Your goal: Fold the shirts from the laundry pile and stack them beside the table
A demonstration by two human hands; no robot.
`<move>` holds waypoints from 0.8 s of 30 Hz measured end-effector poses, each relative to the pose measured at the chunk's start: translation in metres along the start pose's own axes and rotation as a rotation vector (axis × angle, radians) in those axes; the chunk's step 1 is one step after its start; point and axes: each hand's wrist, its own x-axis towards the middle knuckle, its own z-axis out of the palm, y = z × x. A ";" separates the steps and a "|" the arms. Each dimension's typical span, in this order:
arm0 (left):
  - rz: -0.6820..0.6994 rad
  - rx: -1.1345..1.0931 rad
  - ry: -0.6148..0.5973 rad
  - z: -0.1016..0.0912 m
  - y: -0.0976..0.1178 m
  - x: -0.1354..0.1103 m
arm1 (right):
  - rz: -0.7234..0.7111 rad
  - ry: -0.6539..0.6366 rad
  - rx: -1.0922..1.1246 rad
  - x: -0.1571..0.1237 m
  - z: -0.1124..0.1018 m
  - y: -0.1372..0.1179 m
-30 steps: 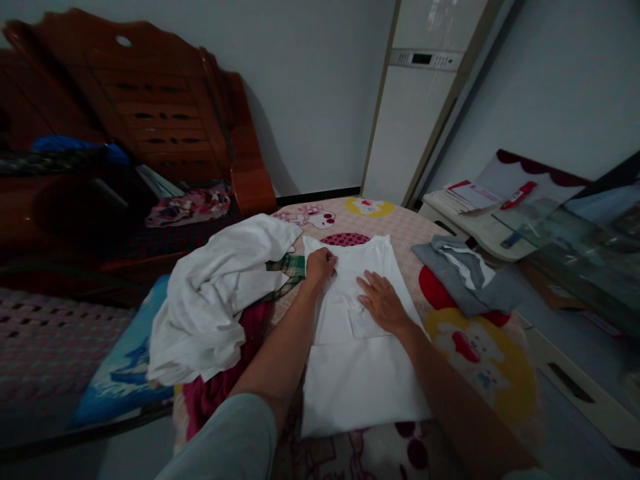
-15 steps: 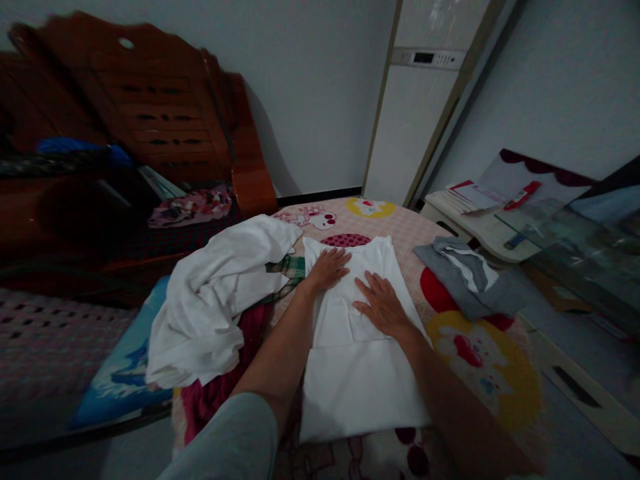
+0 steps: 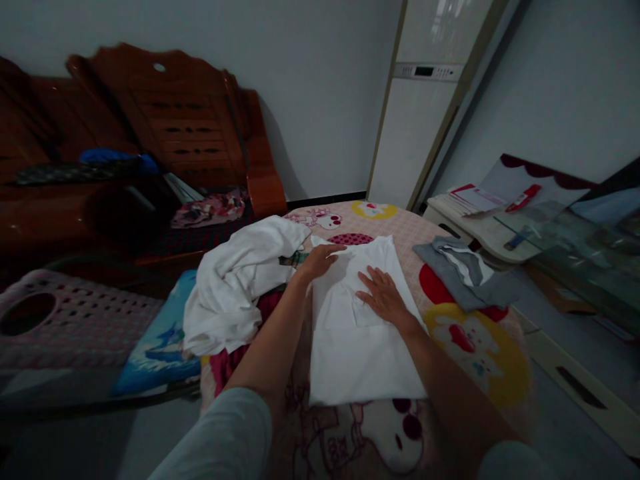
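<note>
One hand (image 3: 321, 261) (L) now tilted ovr shirt (image 3: 365, 367).

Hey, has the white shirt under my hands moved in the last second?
No, not visibly. The white shirt keeps its place against the dotted patch on the tablecloth; only the camera's view has shifted.

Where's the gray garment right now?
In the head view, the gray garment lies at the right side of the pink tablecloth, right of the white shirt under the right hand, just beyond the yellow patch.
</note>
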 end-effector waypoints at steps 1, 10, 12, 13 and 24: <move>-0.021 0.032 -0.005 -0.001 0.005 -0.008 | 0.002 0.003 0.020 0.001 0.000 0.001; -0.231 0.142 0.225 0.031 -0.004 -0.080 | 0.181 0.166 0.336 -0.002 -0.037 -0.012; -0.199 0.115 0.269 0.038 -0.011 -0.085 | 0.297 0.103 0.284 -0.012 -0.045 -0.032; -0.190 0.107 0.276 0.040 -0.013 -0.086 | 0.352 0.047 0.237 -0.017 -0.046 -0.043; -0.160 0.114 0.304 0.048 -0.018 -0.084 | 0.391 -0.131 -0.022 -0.020 -0.037 -0.092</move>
